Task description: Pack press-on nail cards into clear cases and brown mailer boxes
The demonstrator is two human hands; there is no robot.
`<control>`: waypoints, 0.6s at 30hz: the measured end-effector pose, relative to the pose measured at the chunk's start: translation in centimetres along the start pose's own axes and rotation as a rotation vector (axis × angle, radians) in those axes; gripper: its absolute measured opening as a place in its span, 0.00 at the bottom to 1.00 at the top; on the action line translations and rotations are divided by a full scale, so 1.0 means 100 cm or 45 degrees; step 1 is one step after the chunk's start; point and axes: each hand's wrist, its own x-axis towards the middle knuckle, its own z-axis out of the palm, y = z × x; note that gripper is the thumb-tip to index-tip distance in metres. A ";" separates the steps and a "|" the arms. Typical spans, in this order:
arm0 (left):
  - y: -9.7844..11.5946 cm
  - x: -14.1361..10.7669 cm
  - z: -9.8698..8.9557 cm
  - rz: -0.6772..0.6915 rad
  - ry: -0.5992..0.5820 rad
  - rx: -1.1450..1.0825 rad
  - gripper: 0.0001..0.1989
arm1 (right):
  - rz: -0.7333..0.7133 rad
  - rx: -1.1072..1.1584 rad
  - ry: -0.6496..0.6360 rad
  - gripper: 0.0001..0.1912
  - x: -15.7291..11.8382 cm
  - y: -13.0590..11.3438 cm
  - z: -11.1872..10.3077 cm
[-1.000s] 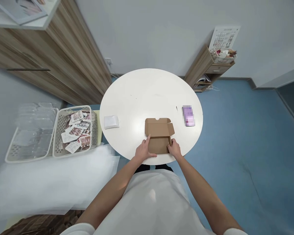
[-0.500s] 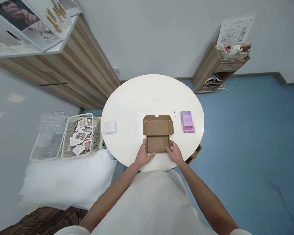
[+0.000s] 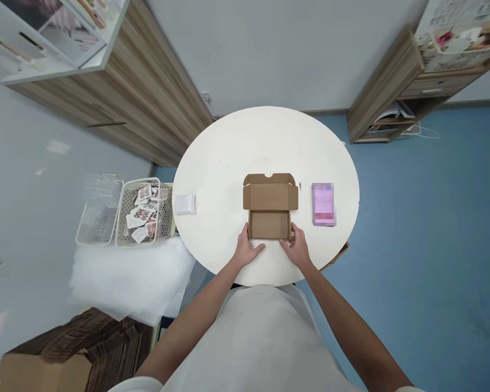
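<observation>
In the head view, the cardboard box (image 3: 269, 225), skewed a second ago, now sits squarer at the near middle of the white table (image 3: 265, 141), its lid (image 3: 270, 196) folded back toward the far side. Left hand (image 3: 245, 250) and right hand (image 3: 298, 249) touch its near corners, thumbs and fingers spread wide. A white packet (image 3: 185, 204) lies left, a blurred purple item (image 3: 324, 204) right; blue floor (image 3: 424, 228) extends right.

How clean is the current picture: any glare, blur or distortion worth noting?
Head view: the purple item on the white table is pixelated, its print unreadable; head view: the wood-grain cabinet leans, as if by wide-angle stretch; head view: pale glare patches mark the left wall; head view: the cardboard box and both hands look reasonably crisp.
</observation>
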 end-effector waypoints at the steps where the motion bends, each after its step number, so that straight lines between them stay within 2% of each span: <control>1: -0.001 -0.002 0.000 -0.011 -0.009 -0.001 0.49 | -0.012 -0.008 -0.006 0.38 -0.001 0.002 0.001; 8: -0.004 -0.009 -0.001 -0.008 -0.056 0.011 0.50 | -0.055 -0.014 0.004 0.39 -0.008 0.005 0.004; 10: -0.004 -0.010 -0.003 0.009 -0.064 -0.003 0.50 | -0.053 0.013 0.095 0.38 -0.011 0.003 0.004; 12: -0.005 -0.013 -0.010 0.030 -0.057 -0.016 0.48 | -0.075 0.012 0.272 0.37 -0.016 0.000 0.004; 15: -0.013 -0.016 -0.032 0.045 0.041 0.006 0.44 | -0.218 -0.081 0.513 0.35 -0.025 -0.015 0.008; 16: -0.017 -0.016 -0.044 0.040 0.113 0.025 0.42 | -0.289 -0.117 0.522 0.34 -0.027 -0.023 0.013; 18: -0.030 -0.014 -0.074 0.004 0.304 0.067 0.39 | -0.409 -0.167 0.379 0.29 -0.031 -0.046 0.029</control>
